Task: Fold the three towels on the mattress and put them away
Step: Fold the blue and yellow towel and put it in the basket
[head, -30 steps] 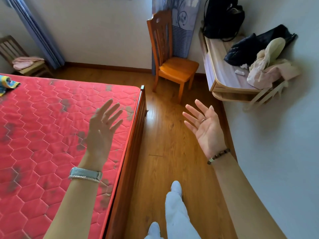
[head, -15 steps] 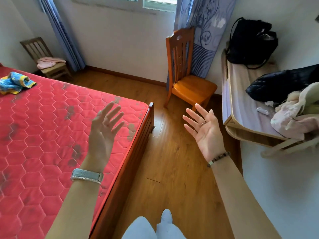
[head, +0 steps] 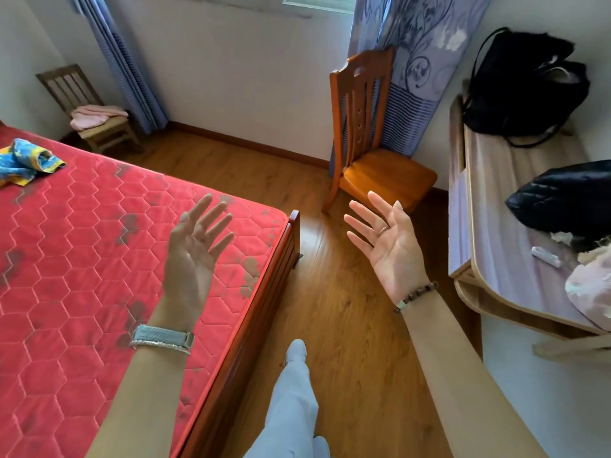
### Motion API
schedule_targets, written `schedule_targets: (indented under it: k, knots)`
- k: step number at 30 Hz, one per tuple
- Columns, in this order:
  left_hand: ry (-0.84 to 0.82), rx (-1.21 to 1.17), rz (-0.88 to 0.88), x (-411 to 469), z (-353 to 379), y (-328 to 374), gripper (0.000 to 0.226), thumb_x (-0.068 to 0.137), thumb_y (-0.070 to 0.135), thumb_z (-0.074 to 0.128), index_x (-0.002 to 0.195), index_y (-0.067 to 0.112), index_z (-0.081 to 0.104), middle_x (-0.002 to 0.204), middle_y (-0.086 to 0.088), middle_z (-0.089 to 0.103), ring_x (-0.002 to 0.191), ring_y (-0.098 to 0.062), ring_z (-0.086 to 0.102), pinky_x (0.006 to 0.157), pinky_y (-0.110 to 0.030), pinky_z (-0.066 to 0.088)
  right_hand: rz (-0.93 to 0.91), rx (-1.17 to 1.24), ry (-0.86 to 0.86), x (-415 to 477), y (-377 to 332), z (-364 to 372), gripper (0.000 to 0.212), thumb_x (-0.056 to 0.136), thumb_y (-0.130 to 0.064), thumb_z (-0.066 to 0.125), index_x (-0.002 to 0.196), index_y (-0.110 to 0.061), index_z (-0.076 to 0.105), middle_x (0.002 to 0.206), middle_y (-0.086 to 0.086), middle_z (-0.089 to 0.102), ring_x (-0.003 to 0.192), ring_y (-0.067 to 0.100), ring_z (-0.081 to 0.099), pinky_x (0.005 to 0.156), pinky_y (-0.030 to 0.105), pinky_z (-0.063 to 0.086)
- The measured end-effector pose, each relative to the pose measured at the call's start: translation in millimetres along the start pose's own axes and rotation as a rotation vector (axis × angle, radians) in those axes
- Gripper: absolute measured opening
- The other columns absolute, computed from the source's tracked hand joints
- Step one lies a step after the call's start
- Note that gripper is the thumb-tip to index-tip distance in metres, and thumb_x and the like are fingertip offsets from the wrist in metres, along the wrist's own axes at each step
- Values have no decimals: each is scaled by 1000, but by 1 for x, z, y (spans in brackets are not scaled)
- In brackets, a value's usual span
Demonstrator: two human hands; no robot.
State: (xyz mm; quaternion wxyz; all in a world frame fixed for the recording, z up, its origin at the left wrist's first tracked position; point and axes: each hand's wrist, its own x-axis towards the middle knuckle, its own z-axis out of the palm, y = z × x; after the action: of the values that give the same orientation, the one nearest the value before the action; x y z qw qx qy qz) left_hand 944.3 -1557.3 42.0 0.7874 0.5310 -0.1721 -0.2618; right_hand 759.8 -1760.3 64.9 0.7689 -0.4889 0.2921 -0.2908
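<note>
Nothing is being held at the moment. The left hand (head: 195, 249) is raised over the near corner of the red quilted mattress with hexagon stitching (head: 82, 259), fingers straight and spread. The right hand (head: 386, 246) is lifted just off the mattress's side, palm up and fingers splayed too.

Only one towel can be seen, a crumpled blue-and-yellow patterned towel (head: 26, 160) at the mattress's far left edge, well apart from both hands. So the likely trouble: if it's grabbed with a long lean across the mattress, it'll probably get dragged and bunched instead of laid flat. The other two towels aren't in view, so one could easily be missed. A folded pink cloth (head: 96, 115) on the small dark wooden chair (head: 99, 133) beyond the mattress might be mistaken for one of them. Whether it is one can't be told.
</note>
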Motion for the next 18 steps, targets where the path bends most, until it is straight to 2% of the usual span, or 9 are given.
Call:
schedule_targets:
  k: [4, 9, 18]
  knots:
    - [13, -20, 10, 68, 7, -9, 52, 103, 42, 30, 145, 17, 45, 143, -7, 55, 132, -25, 52, 110, -44, 42, -8, -13, 11, 63, -8, 7, 48, 102, -45, 27, 140, -24, 46, 133, -1, 61, 119, 21, 61, 107, 45, 43]
    - [13, -4, 6, 149, 22, -12, 45, 101, 42, 32, 135, 24, 54, 138, -5, 59, 130, -24, 54, 113, -49, 38, -9, -17, 32, 138, -24, 22, 45, 102, -44, 28, 137, -25, 49, 133, 0, 61, 120, 21, 60, 109, 46, 40]
    - [-13, 21, -25, 257, 51, -15, 49, 103, 42, 27, 141, 21, 50, 139, -4, 59, 129, -22, 55, 110, -46, 41, 9, -8, 69, 240, -39, 35, 45, 102, -44, 28, 138, -24, 48, 134, 0, 60, 121, 21, 59, 111, 46, 38]
